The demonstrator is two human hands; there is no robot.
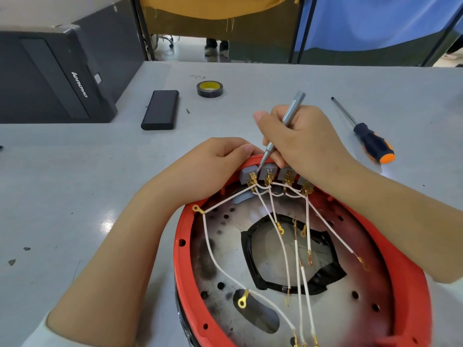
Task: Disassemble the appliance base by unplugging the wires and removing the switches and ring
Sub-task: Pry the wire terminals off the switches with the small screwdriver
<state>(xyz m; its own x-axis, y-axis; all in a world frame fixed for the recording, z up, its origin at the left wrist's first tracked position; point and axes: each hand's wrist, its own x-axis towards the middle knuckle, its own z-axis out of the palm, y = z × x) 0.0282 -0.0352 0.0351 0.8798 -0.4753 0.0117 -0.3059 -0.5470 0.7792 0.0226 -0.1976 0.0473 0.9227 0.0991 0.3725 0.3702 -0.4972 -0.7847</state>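
So the red appliance base (403, 284) sits upside down at the near edge of the grey table (250, 78), and the row of grey switches (269, 172) is tucked under its far rim, with white wires (283, 249) fanning out of the brass terminals toward the middle. The right hand (300, 139) has its fingers wrapped around a thin silver tool (288, 121), tip poking down right between the first and second switch from the left. The left hand (220, 159) is curled over the rim beside that first switch, fingers gripping the edge to steady it. Handling-wise, I'd guess the base is light plastic with some flex, so bracing it at the rim like that makes sense. The switches look like rigid little blocks, probably clipped in, so pry at the body and not the terminals. The wires look thin and a bit stiff; I'd pull on the brass connector itself, since yanking the cord could rip the crimp. There's also an orange-and-black screwdriver (370, 141), a tape roll (210, 88) and a black power bank (160, 110) farther back on the table.
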